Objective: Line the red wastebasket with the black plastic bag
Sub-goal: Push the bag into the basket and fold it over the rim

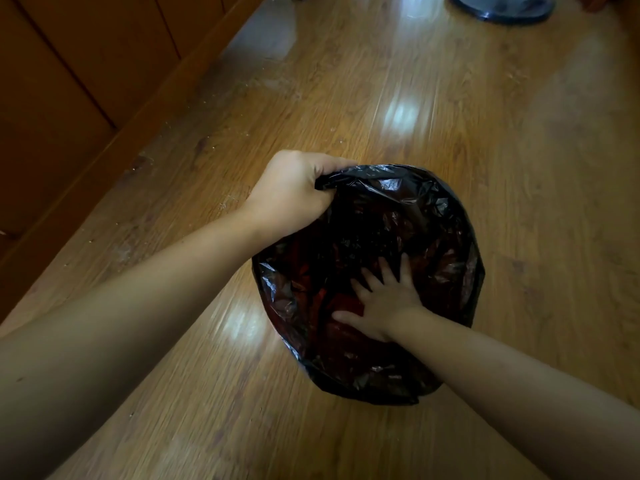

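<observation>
The red wastebasket stands on the wooden floor, seen from above; only patches of red show through the thin plastic (the rim itself is wholly covered). The black plastic bag sits inside it, its mouth folded out over the rim all round; the left hand is closed in a fist on the bag's edge at the far left of the rim; the right hand is down inside, fingers spread, palm pressed flat on the plastic; a dark round base lies at the top edge.
</observation>
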The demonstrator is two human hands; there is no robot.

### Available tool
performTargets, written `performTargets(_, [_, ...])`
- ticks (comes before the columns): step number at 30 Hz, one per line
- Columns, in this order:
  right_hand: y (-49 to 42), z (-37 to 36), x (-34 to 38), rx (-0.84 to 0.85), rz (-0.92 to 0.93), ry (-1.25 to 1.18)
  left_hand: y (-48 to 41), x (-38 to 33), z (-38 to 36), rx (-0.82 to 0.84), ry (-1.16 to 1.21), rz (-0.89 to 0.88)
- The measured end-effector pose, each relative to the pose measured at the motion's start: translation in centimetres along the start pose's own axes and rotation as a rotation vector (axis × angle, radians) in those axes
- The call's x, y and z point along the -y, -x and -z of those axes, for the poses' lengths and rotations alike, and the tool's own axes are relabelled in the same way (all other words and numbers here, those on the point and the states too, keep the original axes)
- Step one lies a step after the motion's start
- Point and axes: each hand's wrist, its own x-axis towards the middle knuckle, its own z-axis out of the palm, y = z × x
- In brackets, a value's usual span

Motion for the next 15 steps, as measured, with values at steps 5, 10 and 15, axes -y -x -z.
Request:
performTargets(5, [-0.1, 0.0, -2.3, 0.046, -0.059, 0.028, 0.4, 0.0, -0.8, -0.076, 0.063, 0.068])
performTargets(10, [-0.5, 1.5, -1.9, -0.048, -0.033, -0.4, 1.6, 1.0, -2.3, -0.354, 0.149, 0.34])
performTargets(15, [-1.1, 2.0, 0.6, 0.119, 0.01, -0.631, 3.2, 1.4, -3.7, -0.425, 0.132, 0.438])
